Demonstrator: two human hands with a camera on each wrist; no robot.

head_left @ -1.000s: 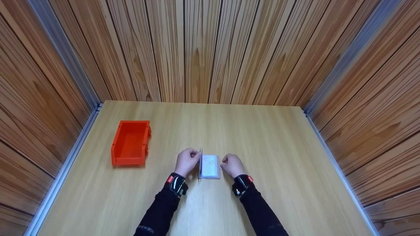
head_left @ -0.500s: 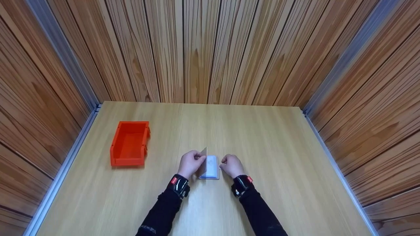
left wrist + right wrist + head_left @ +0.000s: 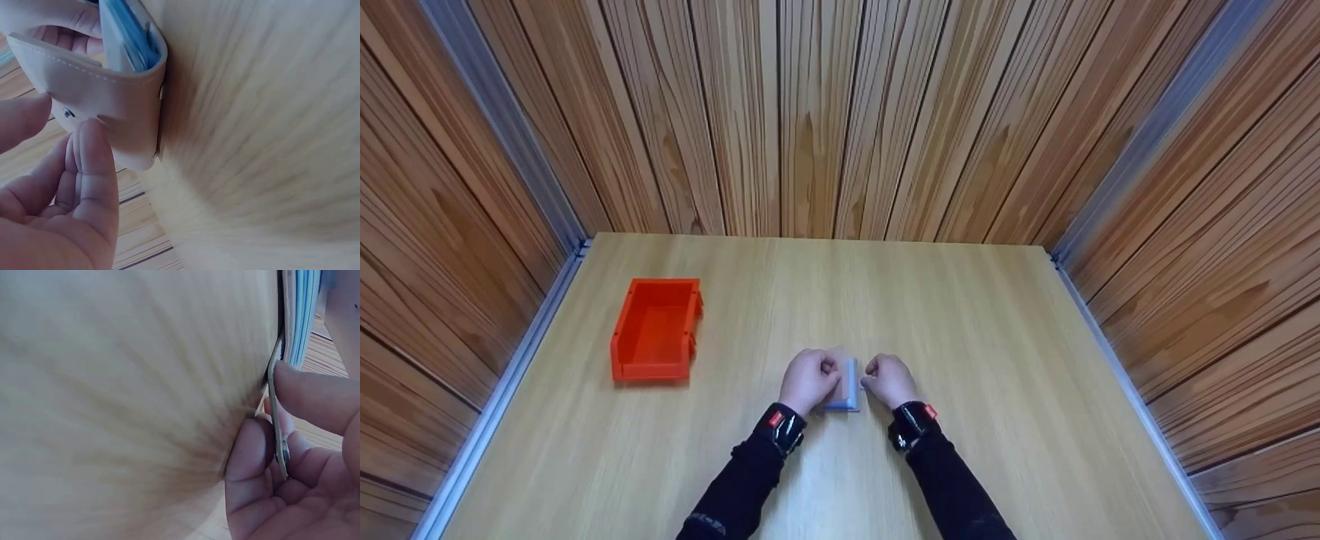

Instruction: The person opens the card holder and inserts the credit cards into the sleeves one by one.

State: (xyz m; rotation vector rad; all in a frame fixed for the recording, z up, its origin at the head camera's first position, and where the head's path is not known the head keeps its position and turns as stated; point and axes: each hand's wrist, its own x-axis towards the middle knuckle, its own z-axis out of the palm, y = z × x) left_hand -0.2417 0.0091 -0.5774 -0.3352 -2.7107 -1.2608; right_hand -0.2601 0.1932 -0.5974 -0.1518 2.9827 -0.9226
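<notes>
A pale pink card holder (image 3: 852,391) with blue-tinted plastic sleeves (image 3: 130,39) lies on the table between both hands. Its front cover (image 3: 126,104) leans over the sleeves and bears a metal snap (image 3: 68,112). My left hand (image 3: 810,381) touches the outside of this cover, thumb and fingertips apart on either side of the snap. On the other side, my right hand (image 3: 891,379) pinches the card holder's closing strap (image 3: 273,396) between thumb and fingers. A metal stud (image 3: 285,449) shows near the strap's end.
An orange open bin (image 3: 652,371) stands at the left of the wooden table (image 3: 960,322). Wood-plank walls (image 3: 810,127) with metal edge rails (image 3: 1132,390) surround the table on the back and sides.
My left hand has moved right, swinging the front cover from upright over onto the sleeves, and its pinch on the cover's edge has loosened. The right hand stays at the strap.
</notes>
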